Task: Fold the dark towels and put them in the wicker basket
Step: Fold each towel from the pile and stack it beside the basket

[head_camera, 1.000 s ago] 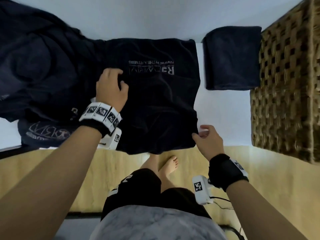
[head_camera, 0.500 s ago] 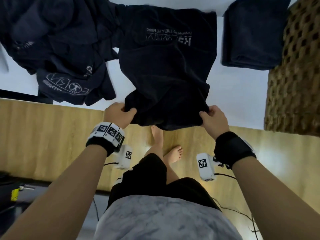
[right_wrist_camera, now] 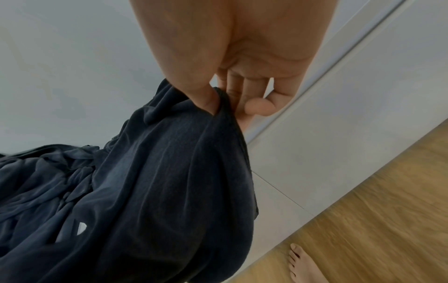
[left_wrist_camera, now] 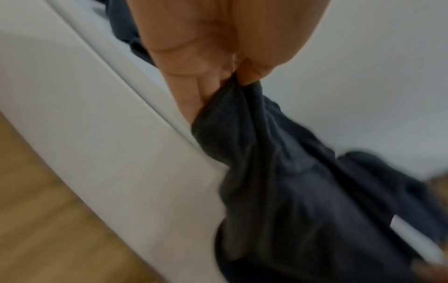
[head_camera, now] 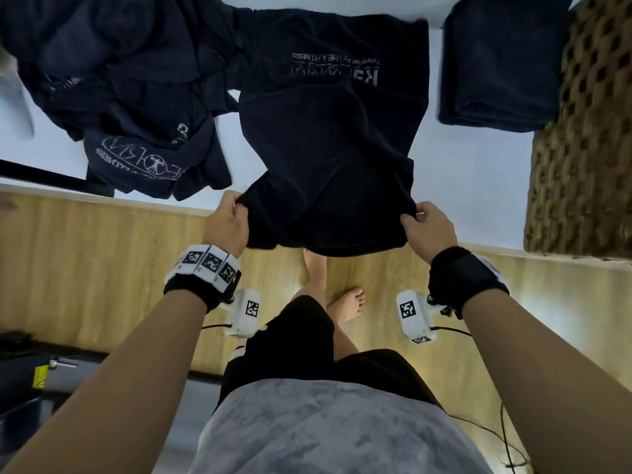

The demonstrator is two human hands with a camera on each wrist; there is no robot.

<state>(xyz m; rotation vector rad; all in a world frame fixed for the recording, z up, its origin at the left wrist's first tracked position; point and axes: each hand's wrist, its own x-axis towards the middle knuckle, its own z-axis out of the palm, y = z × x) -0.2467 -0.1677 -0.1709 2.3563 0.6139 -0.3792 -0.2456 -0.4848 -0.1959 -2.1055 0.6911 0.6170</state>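
Note:
A dark towel (head_camera: 328, 159) with pale lettering lies on the white table (head_camera: 472, 186), its near edge lifted over the table's front edge. My left hand (head_camera: 229, 224) pinches the near left corner and my right hand (head_camera: 427, 224) pinches the near right corner. In the left wrist view the left hand (left_wrist_camera: 232, 78) has the towel (left_wrist_camera: 290, 181) bunched between thumb and fingers. Seen from the right wrist, the right hand (right_wrist_camera: 218, 99) nips the towel (right_wrist_camera: 157, 191) with its thumb. A folded dark towel (head_camera: 499, 63) lies at the back right, beside the wicker basket (head_camera: 588, 138).
A heap of unfolded dark towels (head_camera: 119, 90) covers the table's left part. Wooden floor (head_camera: 85, 261) lies below the table edge, with the person's bare feet (head_camera: 349, 302) on it. A dark machine (head_camera: 30, 381) sits at the lower left.
My left hand left the top of the towel and took its near left corner. Both hands have drawn the near edge up and toward me, off the table.

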